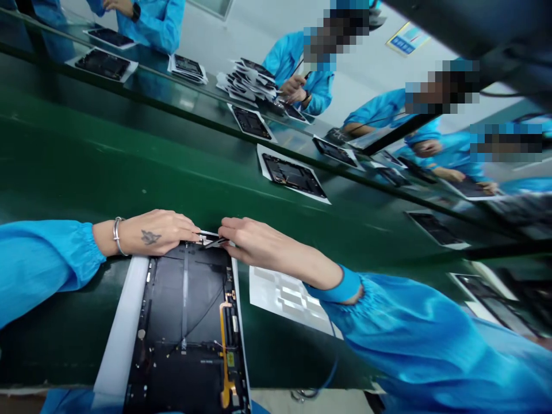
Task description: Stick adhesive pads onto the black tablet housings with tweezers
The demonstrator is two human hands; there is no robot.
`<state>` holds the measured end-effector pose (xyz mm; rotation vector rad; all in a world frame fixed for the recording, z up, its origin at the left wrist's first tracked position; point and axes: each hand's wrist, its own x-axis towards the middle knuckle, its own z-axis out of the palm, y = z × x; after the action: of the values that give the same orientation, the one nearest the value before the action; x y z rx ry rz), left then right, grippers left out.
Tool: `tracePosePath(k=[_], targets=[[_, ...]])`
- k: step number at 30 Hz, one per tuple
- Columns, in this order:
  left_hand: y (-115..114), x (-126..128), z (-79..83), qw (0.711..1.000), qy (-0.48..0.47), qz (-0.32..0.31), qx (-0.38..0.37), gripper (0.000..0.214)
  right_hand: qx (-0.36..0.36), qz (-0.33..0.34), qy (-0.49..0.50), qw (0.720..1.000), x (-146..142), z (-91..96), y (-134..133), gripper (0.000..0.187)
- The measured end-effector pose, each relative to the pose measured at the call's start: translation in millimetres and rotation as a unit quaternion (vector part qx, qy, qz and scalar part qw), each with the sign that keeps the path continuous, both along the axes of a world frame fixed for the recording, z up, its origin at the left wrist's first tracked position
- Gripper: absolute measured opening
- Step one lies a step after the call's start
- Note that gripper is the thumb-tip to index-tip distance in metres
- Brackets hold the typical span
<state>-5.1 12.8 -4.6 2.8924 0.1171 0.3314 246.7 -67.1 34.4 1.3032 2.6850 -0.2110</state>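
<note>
Head view, housing: black rectangular open tablet housing [168, 299] lies on a white sheet [123, 328] below both hands; its near end is cut off by the picture edge.
Left hand: fingers of the left hand [166, 232] bunched together at the housing's far left corner; whether they pinch a part cannot be told.
Right hand: the right hand [254, 241] pinches a slim grey tweezers-like tool [214, 243], angled over the housing's far edge.
Tool risk: a slip of the tip could probably scratch or dislodge small parts along that edge.
Cable risk: a snag could tear the flat orange ribbon cable [224, 345] inside the housing's right side.
Surface: smooth green work surface [107, 155] under the housing; a white sheet with silvery rectangles [280, 293] right of it; another black open housing [297, 175] beyond it.
Room: co-workers in blue garments [319, 86] and a pale wall [263, 20], beyond the housing.
</note>
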Motion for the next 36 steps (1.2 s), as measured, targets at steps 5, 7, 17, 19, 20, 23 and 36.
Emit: tracePosePath(k=[5, 7, 17, 19, 20, 23, 36], targets=[[-2.2, 2.1, 5.3, 1.0, 0.008, -0.005, 0.028, 0.035, 0.029, -0.061, 0.24, 0.969, 12.6, -25.0, -21.7, 0.021], [-4.1, 4.9, 9.7, 0.999, 0.026, 0.002, 0.039, 0.031, 0.047, -0.069, 0.304, 0.949, 15.3, -36.3, -34.1, 0.027], [-1.1, 24.1, 19.2, 0.996, 0.073, 0.033, -0.03, 0.036, 0.049, -0.077, 0.305, 0.948, 16.1, -40.4, -46.5, 0.035], [-0.2, 32.7, 18.8, 0.993, 0.082, 0.042, -0.075, 0.037, 0.043, -0.09, 0.3, 0.949, 10.0, -37.5, -43.2, 0.032], [0.2, 37.4, 18.2, 0.99, 0.09, 0.051, -0.095, 0.038, 0.038, -0.092, 0.293, 0.951, 6.3, -36.3, -41.8, 0.031], [2.5, 46.0, 15.2, 0.979, 0.107, 0.076, -0.156, 0.039, 0.03, -0.098, 0.266, 0.959, -3.2, -34.3, -40.0, 0.033], [-2.5, 5.6, 18.7, 0.973, 0.085, 0.196, -0.085, 0.018, 0.037, -0.159, 0.288, 0.944, -12.9, -38.5, -23.5, 0.016]])
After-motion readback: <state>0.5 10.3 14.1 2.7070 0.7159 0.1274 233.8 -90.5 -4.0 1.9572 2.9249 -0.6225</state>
